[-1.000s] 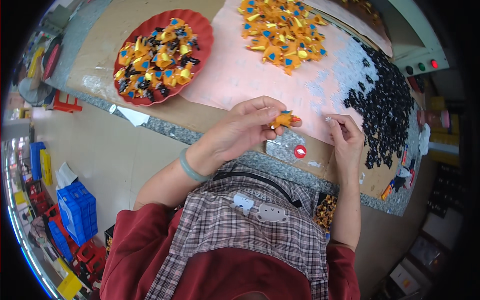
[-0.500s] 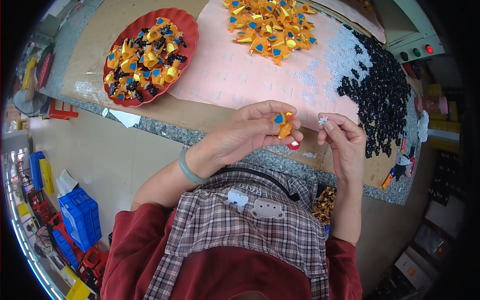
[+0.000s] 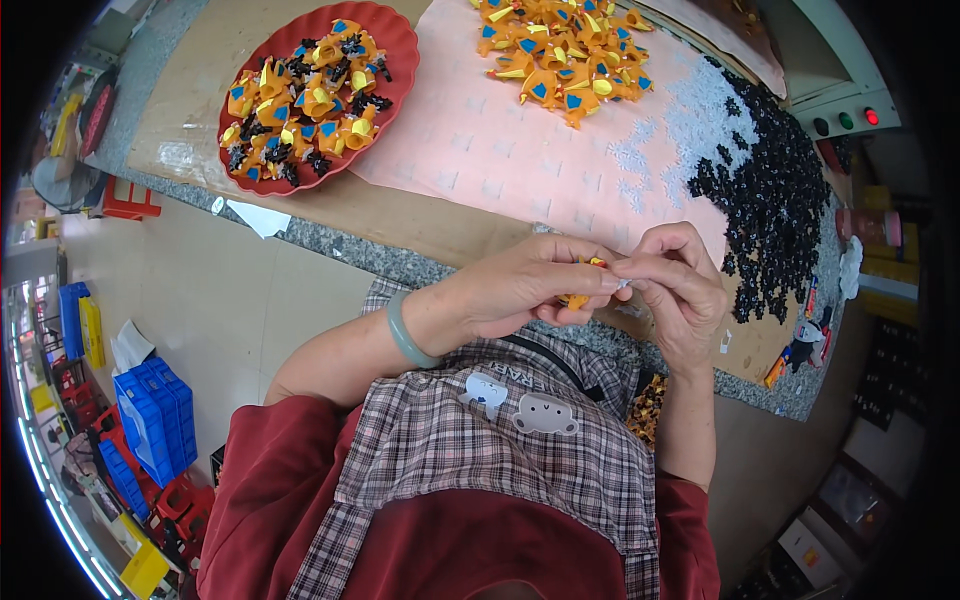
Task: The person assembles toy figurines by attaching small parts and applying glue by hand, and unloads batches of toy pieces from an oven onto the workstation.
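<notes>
Between the fingers of my left hand (image 3: 535,280) is an orange plastic figure part (image 3: 574,300), mostly covered by the fingers. My right hand (image 3: 685,290) pinches a small white star-shaped piece (image 3: 625,283) and holds it against the figure part, the fingertips of both hands meeting. Whether the two pieces are joined cannot be seen. Beyond my hands, a pile of similar orange parts (image 3: 570,55) with blue and yellow patches lies on a pink cloth (image 3: 480,150). White star-shaped pieces (image 3: 690,120) and many black ones (image 3: 775,200) spread to the right.
A red scalloped plate (image 3: 395,90) at the left holds orange parts mixed with black pieces. The speckled table edge (image 3: 350,255) runs in front of me. A machine panel with lit buttons (image 3: 845,120) stands at far right. Blue crates (image 3: 155,420) sit on the left floor.
My hands have come together. The right hand has brought the white star-shaped piece left to the orange figure part, which the left hand has moved slightly right and turned.
</notes>
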The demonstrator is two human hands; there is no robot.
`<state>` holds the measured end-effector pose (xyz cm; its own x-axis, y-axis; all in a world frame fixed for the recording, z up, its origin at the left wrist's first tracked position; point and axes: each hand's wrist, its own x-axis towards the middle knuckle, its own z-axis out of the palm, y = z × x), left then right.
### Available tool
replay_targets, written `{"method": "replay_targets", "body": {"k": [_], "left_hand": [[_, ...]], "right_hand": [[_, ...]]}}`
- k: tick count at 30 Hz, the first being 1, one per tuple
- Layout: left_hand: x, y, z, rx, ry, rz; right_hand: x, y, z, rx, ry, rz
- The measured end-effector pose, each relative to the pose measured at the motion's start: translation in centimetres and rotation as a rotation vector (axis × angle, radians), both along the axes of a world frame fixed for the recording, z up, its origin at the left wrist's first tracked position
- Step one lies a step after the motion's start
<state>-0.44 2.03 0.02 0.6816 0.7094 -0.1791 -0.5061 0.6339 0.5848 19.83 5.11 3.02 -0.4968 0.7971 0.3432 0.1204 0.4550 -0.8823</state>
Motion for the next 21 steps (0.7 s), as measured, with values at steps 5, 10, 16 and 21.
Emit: {"method": "replay_targets", "body": {"k": [5,10,16,21], "left_hand": [[0.4,-0.5,0.0,-0.001,-0.01,0.069],[0.6,-0.6,0.2,0.196,0.253,0.243],[1.1,-0.6,-0.4,0.488,0.477,0.387],[0.6,-0.5,0.0,0.353,0.329,0.293]], "right_hand": [[-0.2,-0.4,0.4,0.006,-0.086,0.001],[-0.3,-1.3,-0.1,-0.604,0.237,-0.129],[-0.6,-1.7,-0.3,-0.548,0.17,-0.075],[-0.4,-1.7,-0.3,-0.506,0.205,-0.087]]}}
